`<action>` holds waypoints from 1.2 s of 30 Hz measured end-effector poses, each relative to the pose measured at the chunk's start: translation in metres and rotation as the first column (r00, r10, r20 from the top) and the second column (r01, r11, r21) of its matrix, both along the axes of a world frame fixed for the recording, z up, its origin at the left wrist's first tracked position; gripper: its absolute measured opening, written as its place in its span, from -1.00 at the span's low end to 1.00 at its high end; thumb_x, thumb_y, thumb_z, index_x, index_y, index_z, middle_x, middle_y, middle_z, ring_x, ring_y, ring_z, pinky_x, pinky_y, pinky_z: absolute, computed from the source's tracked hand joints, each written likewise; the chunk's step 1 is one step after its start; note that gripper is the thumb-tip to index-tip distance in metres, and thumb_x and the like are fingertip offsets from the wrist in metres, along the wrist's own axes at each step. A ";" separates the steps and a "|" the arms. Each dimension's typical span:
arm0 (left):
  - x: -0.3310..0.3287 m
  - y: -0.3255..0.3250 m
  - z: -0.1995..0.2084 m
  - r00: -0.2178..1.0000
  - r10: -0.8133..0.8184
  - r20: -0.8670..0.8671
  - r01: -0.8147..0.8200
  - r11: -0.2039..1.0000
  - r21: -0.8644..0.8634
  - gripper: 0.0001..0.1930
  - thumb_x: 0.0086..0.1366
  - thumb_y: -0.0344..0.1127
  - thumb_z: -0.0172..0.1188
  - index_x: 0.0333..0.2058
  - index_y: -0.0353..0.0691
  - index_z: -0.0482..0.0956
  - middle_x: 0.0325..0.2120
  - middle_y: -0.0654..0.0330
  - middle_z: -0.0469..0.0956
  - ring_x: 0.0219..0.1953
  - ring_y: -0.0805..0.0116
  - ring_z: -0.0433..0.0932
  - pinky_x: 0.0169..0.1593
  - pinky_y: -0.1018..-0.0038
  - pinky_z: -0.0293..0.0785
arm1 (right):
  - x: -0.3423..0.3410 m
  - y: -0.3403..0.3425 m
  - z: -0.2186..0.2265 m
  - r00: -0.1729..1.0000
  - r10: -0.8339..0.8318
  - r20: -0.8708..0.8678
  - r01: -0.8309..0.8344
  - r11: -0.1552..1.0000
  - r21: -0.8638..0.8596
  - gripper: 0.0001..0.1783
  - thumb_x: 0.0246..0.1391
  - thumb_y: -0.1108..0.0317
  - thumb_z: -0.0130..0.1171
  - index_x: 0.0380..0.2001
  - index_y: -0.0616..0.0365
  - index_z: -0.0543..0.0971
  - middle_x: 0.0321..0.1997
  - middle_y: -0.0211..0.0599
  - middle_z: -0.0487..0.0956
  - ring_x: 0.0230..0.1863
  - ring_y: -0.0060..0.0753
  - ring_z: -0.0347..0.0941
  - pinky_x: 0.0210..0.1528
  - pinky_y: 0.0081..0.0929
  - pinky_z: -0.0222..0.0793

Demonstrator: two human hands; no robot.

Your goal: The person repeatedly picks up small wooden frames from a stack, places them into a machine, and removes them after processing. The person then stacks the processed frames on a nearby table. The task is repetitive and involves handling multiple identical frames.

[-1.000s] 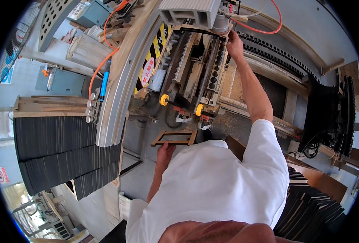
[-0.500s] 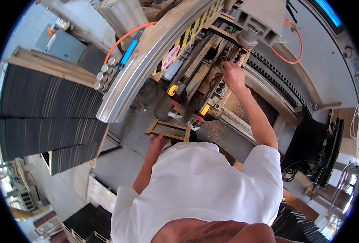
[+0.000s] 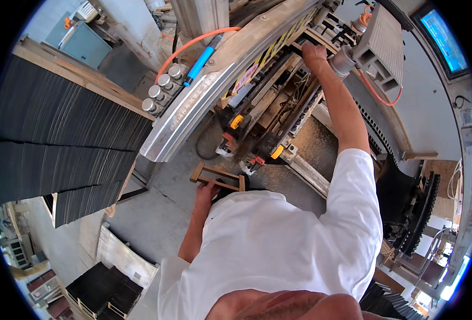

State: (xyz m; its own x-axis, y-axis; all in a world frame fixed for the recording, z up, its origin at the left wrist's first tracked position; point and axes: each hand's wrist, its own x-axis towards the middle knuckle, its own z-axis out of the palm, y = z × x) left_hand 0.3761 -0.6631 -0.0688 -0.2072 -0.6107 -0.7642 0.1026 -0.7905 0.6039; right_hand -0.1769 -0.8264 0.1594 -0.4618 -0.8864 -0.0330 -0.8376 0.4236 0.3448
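Note:
My right hand (image 3: 313,53) reaches far up and closes on a bar at the top of a long grey machine (image 3: 193,114), beside a grey cylinder (image 3: 344,60). Down low, my left hand (image 3: 206,193) grips the near edge of a small wooden frame (image 3: 218,178) lying on the grey floor. My white shirt hides the left forearm's lower part. Yellow knobs (image 3: 237,121) and red clamps (image 3: 228,137) sit on the machine's end between the two hands.
Tall stacks of dark sheets (image 3: 54,133) on wooden boards fill the left. An orange hose (image 3: 193,40) and a blue tube (image 3: 199,60) run over the machine. More dark stacks (image 3: 105,290) lie at the lower left, and a toothed black belt (image 3: 422,213) at the right.
The view has swung and tilted, so the machine now runs diagonally. My right hand keeps its hold high on the machine, and my left hand stays at the wooden frame.

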 end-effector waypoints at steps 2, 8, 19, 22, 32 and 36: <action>0.002 0.003 -0.009 1.000 0.014 0.000 -0.014 1.000 0.018 -0.68 0.15 -0.26 0.24 -0.22 -0.36 0.44 -0.38 0.14 0.52 -0.37 0.33 0.54 -0.29 0.42 0.58 | -0.010 -0.004 -0.001 0.998 0.022 0.050 -0.022 1.000 0.006 -0.81 -0.04 0.45 0.06 -0.29 0.14 0.55 -0.19 -0.08 0.58 -0.09 -0.06 0.51 -0.13 -0.22 0.39; -0.010 -0.005 -0.013 0.999 -0.009 0.040 0.007 0.999 0.040 -0.64 0.12 -0.26 0.25 -0.19 -0.39 0.44 -0.36 0.14 0.51 -0.33 0.32 0.53 -0.26 0.41 0.58 | -0.033 -0.007 -0.009 0.984 0.074 0.161 -0.062 0.995 -0.079 -0.82 -0.08 0.48 0.06 -0.34 0.15 0.55 -0.18 -0.02 0.56 -0.09 0.07 0.47 -0.11 -0.12 0.40; -0.049 -0.022 0.008 0.987 -0.122 0.101 0.124 0.992 -0.013 -0.62 0.18 -0.33 0.18 -0.07 -0.40 0.39 -0.19 0.10 0.51 -0.22 0.27 0.54 -0.21 0.37 0.57 | -0.030 -0.011 -0.014 0.978 0.208 -0.010 -0.208 0.978 -0.015 -0.80 -0.03 0.47 0.06 -0.30 0.02 0.57 -0.25 -0.22 0.60 -0.17 -0.11 0.54 -0.24 -0.19 0.44; -0.048 -0.017 0.006 0.990 -0.082 0.116 0.084 0.996 -0.013 -0.63 0.18 -0.33 0.18 -0.08 -0.40 0.39 -0.21 0.10 0.51 -0.24 0.27 0.54 -0.22 0.38 0.58 | -0.029 -0.010 -0.014 0.980 0.198 -0.016 -0.198 0.980 -0.031 -0.80 -0.02 0.47 0.04 -0.31 0.01 0.57 -0.25 -0.24 0.60 -0.18 -0.14 0.54 -0.23 -0.20 0.43; -0.023 0.001 -0.005 0.993 0.059 0.105 -0.056 0.998 -0.038 -0.62 0.16 -0.33 0.19 -0.10 -0.42 0.39 -0.22 0.08 0.49 -0.26 0.26 0.54 -0.26 0.41 0.59 | -0.031 -0.008 -0.006 0.975 0.207 0.075 -0.198 0.973 -0.116 -0.81 -0.03 0.40 0.01 -0.34 0.06 0.58 -0.29 -0.09 0.60 -0.19 -0.06 0.53 -0.20 -0.16 0.44; -0.016 0.003 0.007 0.988 0.118 0.104 -0.111 0.991 -0.070 -0.63 0.18 -0.34 0.17 -0.08 -0.42 0.41 -0.22 0.09 0.52 -0.26 0.27 0.56 -0.26 0.42 0.58 | -0.044 -0.015 -0.019 0.979 0.198 0.049 -0.194 0.978 -0.083 -0.84 -0.06 0.41 0.06 -0.35 0.07 0.56 -0.26 -0.13 0.59 -0.17 -0.03 0.52 -0.18 -0.12 0.42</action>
